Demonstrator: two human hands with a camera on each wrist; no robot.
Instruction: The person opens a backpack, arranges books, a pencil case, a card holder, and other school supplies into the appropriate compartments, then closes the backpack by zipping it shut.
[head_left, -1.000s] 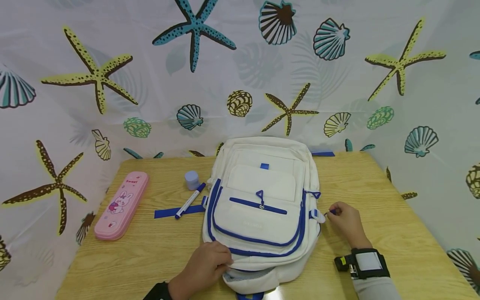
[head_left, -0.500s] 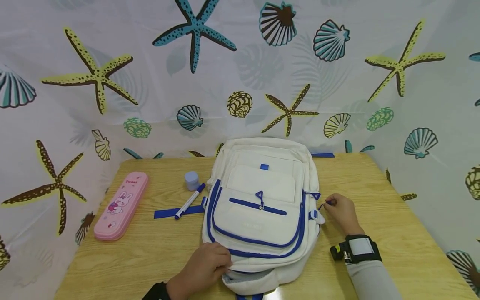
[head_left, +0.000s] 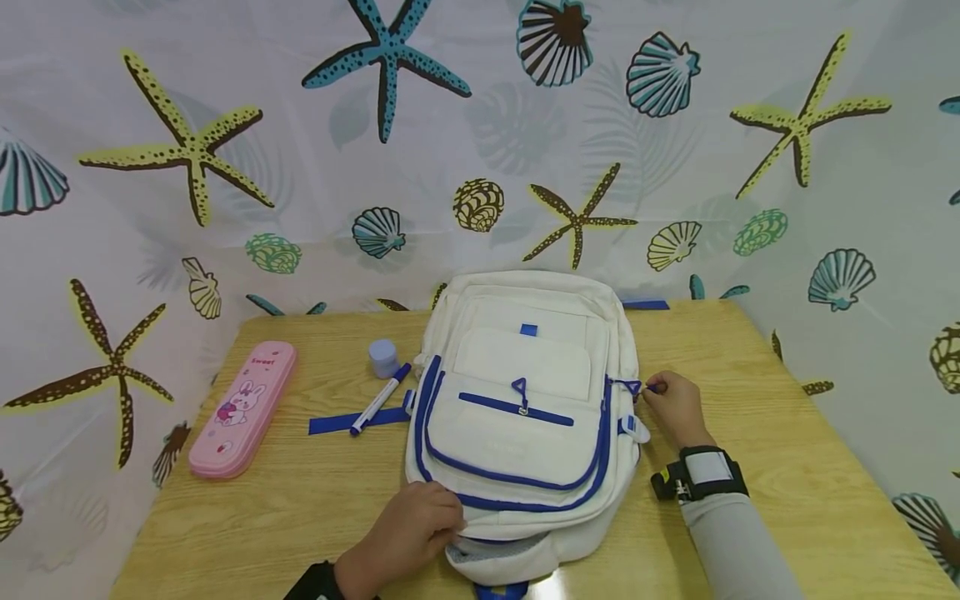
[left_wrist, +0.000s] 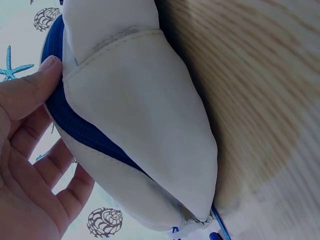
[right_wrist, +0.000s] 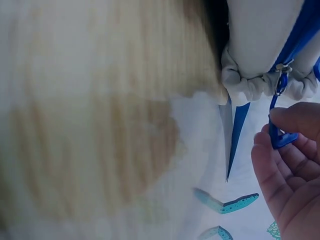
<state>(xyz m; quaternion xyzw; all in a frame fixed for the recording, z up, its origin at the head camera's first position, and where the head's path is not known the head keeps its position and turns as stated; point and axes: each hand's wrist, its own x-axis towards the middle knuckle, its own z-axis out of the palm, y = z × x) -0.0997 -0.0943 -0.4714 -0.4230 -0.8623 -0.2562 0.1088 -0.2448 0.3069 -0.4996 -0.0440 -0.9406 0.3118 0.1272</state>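
A white backpack [head_left: 517, 350] with blue zippers lies on the table, its front up. At its bottom left, my left hand [head_left: 412, 529] grips the backpack's edge; in the left wrist view the thumb presses beside a blue zipper [left_wrist: 75, 125]. On the backpack's right side, my right hand [head_left: 675, 407] pinches a blue zipper pull [right_wrist: 274, 125] between thumb and fingers. The right wrist view shows that pull hanging from a metal slider [right_wrist: 283, 68] on the blue zipper. A second triangular pull [head_left: 632, 387] sits close to the right fingertips.
Left of the backpack are a pink pencil case [head_left: 243, 408] with a rabbit print, a small lavender jar [head_left: 383, 358] and a white marker [head_left: 378, 402] with blue ends. The marker lies across a blue strap [head_left: 330, 425]. Patterned cloth [head_left: 315, 192] stands behind the wooden table [head_left: 315, 517].
My right hand has moved up along the backpack's right side, away from me, with the zipper pull in its fingers. My left hand stays at the bottom edge.
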